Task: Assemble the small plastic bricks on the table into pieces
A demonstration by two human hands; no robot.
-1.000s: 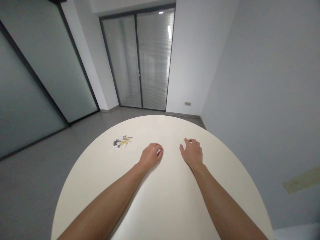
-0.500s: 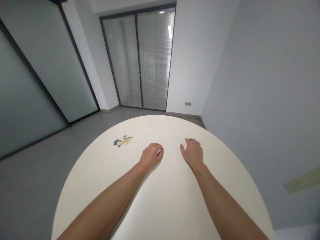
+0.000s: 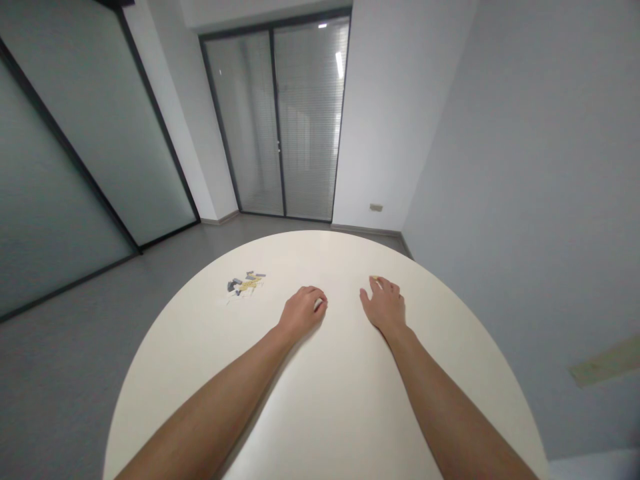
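Left hand (image 3: 303,312), mine: fingers curled toward the thumb, resting on the worktop (image 3: 320,400). A pale patch shows inside the curl; whether I grip a small white piece there or see bare worktop, I cannot tell.

Right hand (image 3: 384,303), mine: palm down, fingers fanned and slightly bent, thumb well apart, clasp released.

Yellowish piece (image 3: 373,277), one, small: at my right index fingertip, partly covered by it; touching, as far as I can see.

Heap of small pieces (image 3: 246,285), yellow, grey, dark and white: loose on the worktop, to the left of my left hand and well apart; single shapes too small to tell. My left hand lies between heap and right hand.

Surroundings: glazed door (image 3: 307,127) beyond the worktop; frosted panels (image 3: 95,127), left; wall (image 3: 525,173), right.
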